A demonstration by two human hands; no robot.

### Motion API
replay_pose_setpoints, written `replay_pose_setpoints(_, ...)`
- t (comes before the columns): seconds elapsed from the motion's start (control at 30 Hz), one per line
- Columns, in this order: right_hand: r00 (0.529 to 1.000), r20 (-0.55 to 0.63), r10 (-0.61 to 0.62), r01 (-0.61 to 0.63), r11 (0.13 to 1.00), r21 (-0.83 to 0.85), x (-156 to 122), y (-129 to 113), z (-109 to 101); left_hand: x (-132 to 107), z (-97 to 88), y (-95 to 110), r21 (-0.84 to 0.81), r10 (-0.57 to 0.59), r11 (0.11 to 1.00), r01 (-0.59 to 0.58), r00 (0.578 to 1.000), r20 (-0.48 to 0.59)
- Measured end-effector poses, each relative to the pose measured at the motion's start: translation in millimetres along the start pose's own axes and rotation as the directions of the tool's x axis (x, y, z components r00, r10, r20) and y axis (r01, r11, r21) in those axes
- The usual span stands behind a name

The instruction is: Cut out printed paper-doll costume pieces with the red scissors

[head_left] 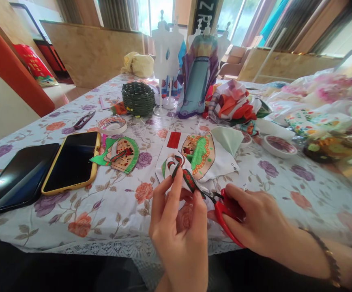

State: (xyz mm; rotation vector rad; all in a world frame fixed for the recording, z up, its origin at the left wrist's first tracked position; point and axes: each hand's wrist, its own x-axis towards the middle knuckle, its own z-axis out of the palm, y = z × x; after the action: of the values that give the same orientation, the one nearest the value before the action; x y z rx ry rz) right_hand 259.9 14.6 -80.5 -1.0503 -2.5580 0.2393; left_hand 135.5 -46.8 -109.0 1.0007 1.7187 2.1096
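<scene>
Between the fingers of my left hand (179, 227) is a strip of printed fabric (188, 178), dark with a red and green pattern and white edges. My right hand (258, 219) grips red-handled scissors (224, 219), whose blades point left and meet the strip near my left thumb. How far the blades are apart is hard to make out. Just beyond my hands lies a white printed fabric sheet (171, 152) with a round orange and green design. To its left rests a cut-out fabric piece (129, 150) with a green border.
Two phones, one in a yellow case (72, 162), lie at the left. Thread snips (84, 120), a tape roll (112, 125) and a dark woven basket (138, 98) sit farther back. White mannequins (163, 52) stand behind. Another tape roll (279, 147) and plastic bags (322, 101) occupy the right.
</scene>
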Motion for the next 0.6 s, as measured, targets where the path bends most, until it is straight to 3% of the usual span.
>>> replay_pose_setpoints(0.3, 0.997, -0.039, -0.066, 0.064, 0.996, -0.059, -1.0, -0.7, -0.7, -0.1, 0.5, -0.2, -0.030, 0.004, 1.000, -0.004, 1.000, 0.000)
replay_pose_setpoints(0.6, 0.995, -0.093, -0.048, 0.042, 0.996, -0.073, -2.6, -1.6, 0.5, -0.2, 2.1, 0.2, -0.025, 0.030, 0.999, -0.031, 0.999, -0.020)
